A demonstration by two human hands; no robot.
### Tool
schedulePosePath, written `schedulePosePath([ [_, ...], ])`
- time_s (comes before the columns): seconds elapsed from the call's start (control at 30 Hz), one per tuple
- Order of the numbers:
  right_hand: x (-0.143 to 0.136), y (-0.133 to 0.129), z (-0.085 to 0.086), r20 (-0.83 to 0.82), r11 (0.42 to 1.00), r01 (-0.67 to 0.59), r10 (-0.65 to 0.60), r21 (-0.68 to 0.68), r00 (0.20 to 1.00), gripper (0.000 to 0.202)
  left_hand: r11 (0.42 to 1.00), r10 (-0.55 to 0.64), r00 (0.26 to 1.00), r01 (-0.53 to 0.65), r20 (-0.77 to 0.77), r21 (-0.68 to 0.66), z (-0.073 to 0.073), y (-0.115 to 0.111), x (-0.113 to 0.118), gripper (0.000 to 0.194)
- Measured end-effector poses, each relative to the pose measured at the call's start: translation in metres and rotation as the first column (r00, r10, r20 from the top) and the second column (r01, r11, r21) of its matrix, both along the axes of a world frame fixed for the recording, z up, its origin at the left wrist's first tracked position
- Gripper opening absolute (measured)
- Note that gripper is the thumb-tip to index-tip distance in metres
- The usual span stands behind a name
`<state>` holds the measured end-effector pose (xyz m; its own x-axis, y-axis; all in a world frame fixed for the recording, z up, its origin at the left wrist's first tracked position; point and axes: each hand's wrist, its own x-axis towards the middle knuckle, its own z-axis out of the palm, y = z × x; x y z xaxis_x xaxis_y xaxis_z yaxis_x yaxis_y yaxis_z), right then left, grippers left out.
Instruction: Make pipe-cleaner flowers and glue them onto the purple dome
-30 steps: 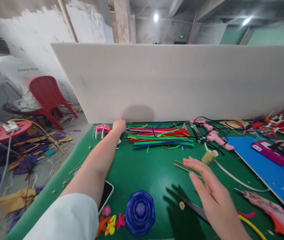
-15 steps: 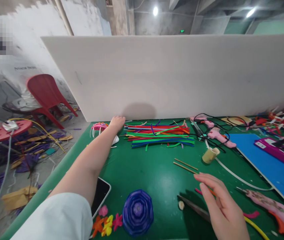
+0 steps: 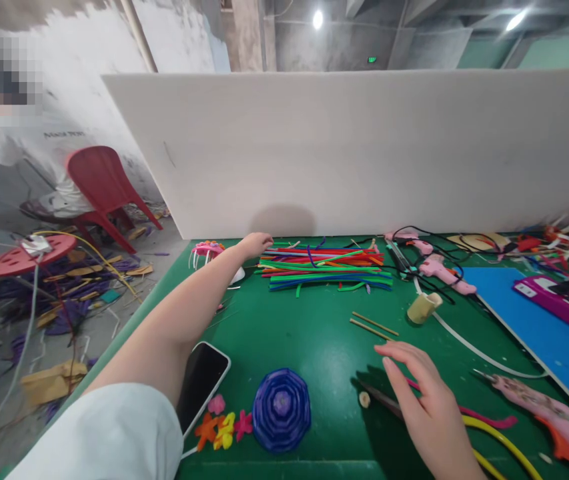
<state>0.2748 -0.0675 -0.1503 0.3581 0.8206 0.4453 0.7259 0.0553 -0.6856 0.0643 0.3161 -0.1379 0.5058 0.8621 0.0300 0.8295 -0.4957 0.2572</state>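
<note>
My left hand (image 3: 257, 245) is stretched far out at the back of the table. Its fingers extend toward the left end of a bundle of colored pipe cleaners (image 3: 329, 275), and no object shows in them. My right hand (image 3: 427, 407) hovers at the lower right, thumb and fingers apart, holding nothing. Beneath it lie a dark-bladed tool with yellow handles (image 3: 501, 440) and a pink strip (image 3: 494, 421). Two thin sticks (image 3: 375, 324) rest just beyond its fingertips. A blue-purple octagonal disc (image 3: 281, 410) lies between my arms, beside small orange, yellow and pink flower shapes (image 3: 224, 432).
A phone (image 3: 204, 383) lies under my left forearm. On the right are a pink glue gun (image 3: 539, 407), a cream hollow cylinder (image 3: 424, 309), a blue board (image 3: 499, 300) and a purple power strip (image 3: 554, 300). A white panel (image 3: 339, 153) borders the back. Another person sits at far left.
My left hand has moved right along the back edge toward the pipe cleaners. My right hand has shifted slightly left, still open. The view has turned a little left.
</note>
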Motion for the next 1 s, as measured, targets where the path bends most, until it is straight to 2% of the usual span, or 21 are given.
schedulePosePath([
  [0.23, -0.001, 0.0, -0.001, 0.005, 0.999, -0.05, 0.05, -0.011, 0.999, 0.018, 0.995, 0.096, 0.992, -0.096, 0.086, -0.004, 0.018, 0.01, -0.025, 0.042],
  [0.37, -0.001, 0.0, -0.002, -0.005, 0.997, -0.063, 0.063, -0.046, 0.998, 0.019, 0.986, 0.139, 0.983, -0.148, 0.121, 0.072, 0.03, -0.001, -0.041, 0.041],
  [0.47, -0.001, -0.001, -0.004, -0.016, 0.996, -0.069, 0.069, -0.047, 0.998, 0.02, 0.973, 0.175, 0.981, -0.186, 0.089, 0.138, 0.033, -0.013, -0.051, 0.038],
  [0.63, -0.003, 0.0, -0.008, -0.01, 0.995, -0.083, 0.083, -0.046, 0.997, 0.021, 0.977, 0.167, 0.983, -0.154, -0.08, 0.144, 0.023, -0.017, -0.05, 0.024],
  [0.83, 0.001, 0.002, -0.014, 0.06, 0.996, -0.074, 0.076, -0.041, 0.995, 0.02, 0.994, 0.084, 0.966, -0.066, -0.243, 0.084, 0.0, 0.003, -0.026, 0.029],
  [1.0, 0.002, 0.004, -0.02, 0.119, 0.997, -0.08, 0.082, -0.019, 0.989, 0.019, 0.999, 0.021, 0.949, -0.011, -0.314, 0.034, -0.007, 0.019, -0.021, 0.029],
])
